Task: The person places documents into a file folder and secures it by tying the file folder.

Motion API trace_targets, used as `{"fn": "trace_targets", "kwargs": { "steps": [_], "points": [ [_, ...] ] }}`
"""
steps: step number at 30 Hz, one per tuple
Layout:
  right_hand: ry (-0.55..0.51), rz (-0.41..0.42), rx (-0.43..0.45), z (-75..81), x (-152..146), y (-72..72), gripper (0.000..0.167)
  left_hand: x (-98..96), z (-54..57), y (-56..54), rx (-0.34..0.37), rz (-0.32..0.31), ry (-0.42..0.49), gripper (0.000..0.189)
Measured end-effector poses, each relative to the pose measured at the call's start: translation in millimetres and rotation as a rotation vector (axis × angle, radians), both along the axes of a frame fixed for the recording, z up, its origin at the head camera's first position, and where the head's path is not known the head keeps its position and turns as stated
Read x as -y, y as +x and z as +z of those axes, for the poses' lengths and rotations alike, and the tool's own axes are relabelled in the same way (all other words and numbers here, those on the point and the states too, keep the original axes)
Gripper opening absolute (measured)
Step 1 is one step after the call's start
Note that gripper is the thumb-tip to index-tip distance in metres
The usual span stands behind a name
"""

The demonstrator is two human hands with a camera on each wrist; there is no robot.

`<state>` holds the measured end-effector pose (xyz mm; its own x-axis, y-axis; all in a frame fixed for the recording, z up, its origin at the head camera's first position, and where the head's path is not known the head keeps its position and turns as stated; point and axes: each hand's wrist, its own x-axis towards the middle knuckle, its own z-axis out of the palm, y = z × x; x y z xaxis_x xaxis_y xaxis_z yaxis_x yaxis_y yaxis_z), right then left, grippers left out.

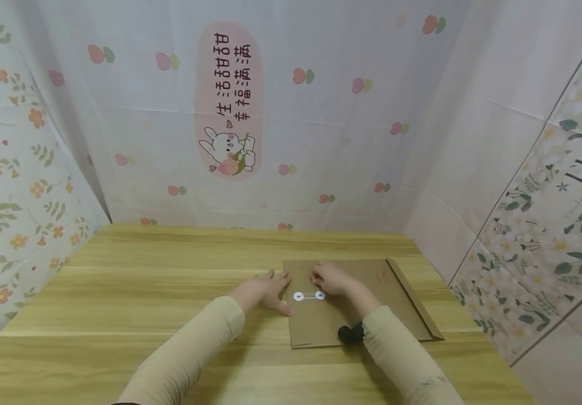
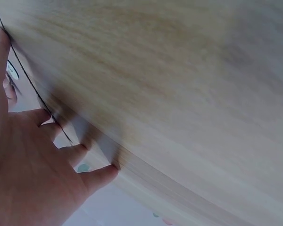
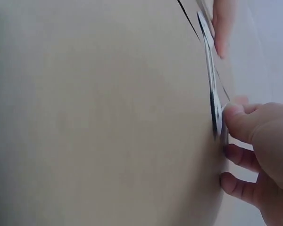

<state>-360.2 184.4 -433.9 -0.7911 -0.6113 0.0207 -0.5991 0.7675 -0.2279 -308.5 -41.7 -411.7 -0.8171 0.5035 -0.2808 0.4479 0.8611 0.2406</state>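
Note:
A brown kraft document envelope (image 1: 316, 326) lies flat on the table, seen in the head view. Near its left edge are two white round buttons (image 1: 298, 296) with white string (image 1: 309, 297) running between them. My left hand (image 1: 272, 292) rests at that edge, fingers spread, with the thumb on the envelope. In the left wrist view some fingertips (image 2: 101, 178) reach past the edge onto the wood. Just above the right-hand button, my right hand (image 1: 332, 279) pinches the string's loose end between thumb and fingers. The right wrist view shows the buttons (image 3: 218, 115) edge-on beside the thumb.
The wood-grain table (image 1: 118, 292) extends left of the envelope. A raised fold (image 1: 412, 298) runs along the envelope's right side. Printed curtains (image 1: 321, 129) hang behind and on both sides. A black wrist device (image 1: 351, 334) sits under the right forearm.

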Motion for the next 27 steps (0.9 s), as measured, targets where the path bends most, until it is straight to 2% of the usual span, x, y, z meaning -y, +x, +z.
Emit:
{"fn": "trace_targets", "kwargs": {
  "steps": [3, 10, 16, 18, 23, 27],
  "points": [
    [0.041, 0.046, 0.006, 6.2, 8, 2.1, 0.014, -0.6, -0.2, -0.3, -0.006, -0.002, -0.004, 0.099],
    [0.013, 0.014, 0.117, 18.6, 18, 1.8, 0.016, -1.1, 0.7, -0.7, -0.002, 0.008, 0.001, 0.098],
    [-0.177, -0.018, 0.266, 10.5, 23, -3.9, 0.006, 1.1, -3.5, -0.5, -0.003, -0.002, -0.009, 0.099],
    [-0.257, -0.042, 0.300, 8.4, 27, -5.0, 0.008, 1.5, -4.2, -1.4, -0.009, -0.005, -0.008, 0.099],
    [-0.360, -0.086, 0.312, 6.3, 34, -6.5, 0.008, 1.8, -4.9, -3.4, -0.014, -0.005, -0.008, 0.098],
    [-0.358, -0.090, 0.285, 5.5, 36, -8.2, 0.010, 2.5, -4.3, -2.7, -0.018, -0.009, -0.008, 0.099]
  ]
}}
